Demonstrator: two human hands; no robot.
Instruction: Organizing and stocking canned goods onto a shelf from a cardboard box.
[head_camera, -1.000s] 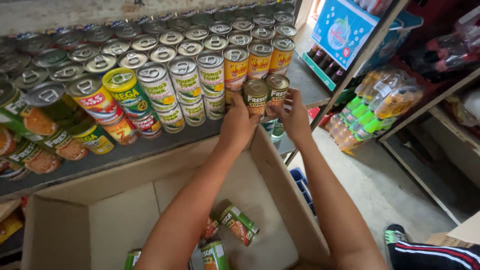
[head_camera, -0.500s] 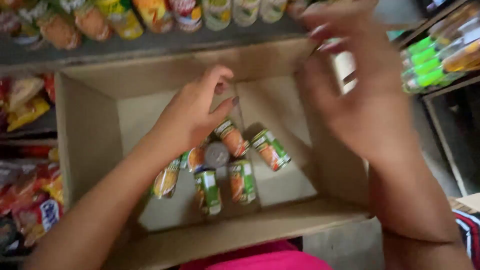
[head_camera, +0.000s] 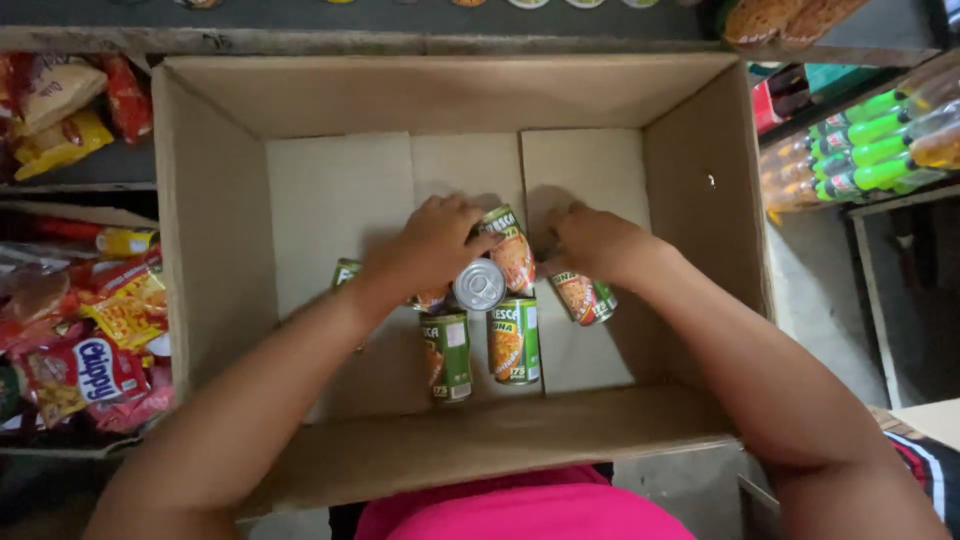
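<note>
Head view: left hand (head_camera: 432, 245) curls down onto a can (head_camera: 512, 255) lying in the box (head_camera: 215, 230); whether it is clamped I cannot tell. Right hand (head_camera: 592, 243) rests fingers-down on another can (head_camera: 585, 297), grip unclear too. Six cans show in the box: five on their sides, one upright (head_camera: 480, 285) between the hands. Snack bags (head_camera: 95, 370) crowd the left; green bottles (head_camera: 865, 150) lie right.

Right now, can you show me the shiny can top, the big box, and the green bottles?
can top (head_camera: 480, 284), head view, middle of silver lid.
cardboard box (head_camera: 215, 230), head view, left inner wall.
green bottles (head_camera: 868, 150), head view, bottle body.
</note>
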